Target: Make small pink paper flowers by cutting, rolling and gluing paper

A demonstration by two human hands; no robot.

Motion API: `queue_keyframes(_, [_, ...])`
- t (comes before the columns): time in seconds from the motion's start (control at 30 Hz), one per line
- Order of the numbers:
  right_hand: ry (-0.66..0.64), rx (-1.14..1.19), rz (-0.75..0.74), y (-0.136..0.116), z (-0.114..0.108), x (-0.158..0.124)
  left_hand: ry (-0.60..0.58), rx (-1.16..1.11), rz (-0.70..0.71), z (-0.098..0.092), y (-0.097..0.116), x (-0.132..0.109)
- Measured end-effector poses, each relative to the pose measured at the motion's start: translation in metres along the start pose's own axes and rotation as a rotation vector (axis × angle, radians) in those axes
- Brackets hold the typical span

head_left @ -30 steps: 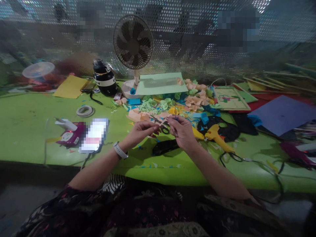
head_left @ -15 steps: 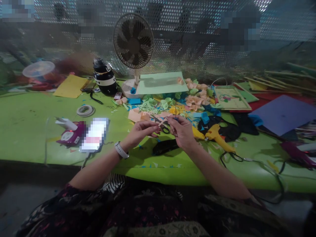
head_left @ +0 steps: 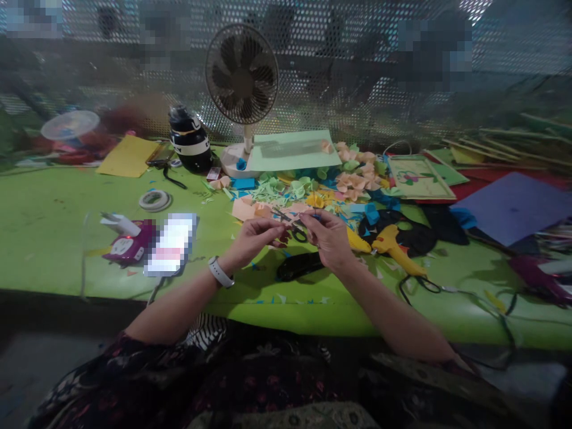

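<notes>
Both hands are held together above the green table (head_left: pixel 53 208), just in front of a heap of paper scraps (head_left: pixel 290 190). My left hand (head_left: pixel 255 238), with a white watch on its wrist, pinches a small peach paper piece (head_left: pixel 292 222). My right hand (head_left: pixel 328 238) is closed on small black-handled scissors (head_left: pixel 295 231), whose blades point left toward that piece. A bit of blue shows at the right fingertips. The fingers hide exactly how the paper sits in the blades.
A black tool (head_left: pixel 297 265) lies under the hands and a yellow glue gun (head_left: pixel 393 244) to the right, with cables near the front edge. A phone (head_left: pixel 172 243), a purple device (head_left: pixel 127 244) and a tape roll (head_left: pixel 154 200) are at left. Behind stand a fan (head_left: pixel 241 77), paper flowers (head_left: pixel 355 173) and coloured sheets.
Almost nothing differs. My right hand's fingers have curled slightly lower and closer to the left hand; the scissors and paper stay between the hands.
</notes>
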State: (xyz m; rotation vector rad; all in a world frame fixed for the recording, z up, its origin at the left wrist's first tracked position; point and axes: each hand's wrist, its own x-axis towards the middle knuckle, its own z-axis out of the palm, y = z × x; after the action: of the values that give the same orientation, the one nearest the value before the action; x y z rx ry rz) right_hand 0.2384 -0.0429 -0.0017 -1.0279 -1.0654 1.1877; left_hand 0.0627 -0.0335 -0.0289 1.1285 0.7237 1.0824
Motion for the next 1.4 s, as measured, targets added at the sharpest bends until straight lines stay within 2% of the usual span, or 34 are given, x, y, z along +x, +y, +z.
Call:
queue_keyframes(0.1, [-0.090,-0.138,-0.035,-0.004,-0.006,-0.001,0.100,-0.001,0.035,-0.001,0.003,0.002])
queue_keyframes(0.23, [-0.204,-0.447,-0.208,-0.007,-0.009,-0.004,0.186,-0.027,0.070,-0.001,0.006,0.004])
queue_keyframes(0.37, [-0.272,-0.655,-0.347,-0.003,-0.007,-0.006,0.145,-0.024,0.077,0.001,0.005,0.004])
queue_keyframes(0.5, [-0.282,-0.746,-0.380,-0.001,-0.009,-0.003,0.089,-0.009,0.095,0.002,0.004,0.002])
queue_keyframes(0.67, [-0.296,-0.792,-0.427,-0.002,-0.012,-0.002,0.048,0.007,0.114,0.000,0.005,0.001])
queue_keyframes(1.2, [-0.355,-0.790,-0.472,-0.006,-0.011,-0.003,0.064,0.069,0.150,0.000,0.006,0.000])
queue_keyframes(1.4, [-0.343,-0.733,-0.401,-0.001,-0.013,-0.003,0.081,0.062,0.153,0.001,0.005,0.000])
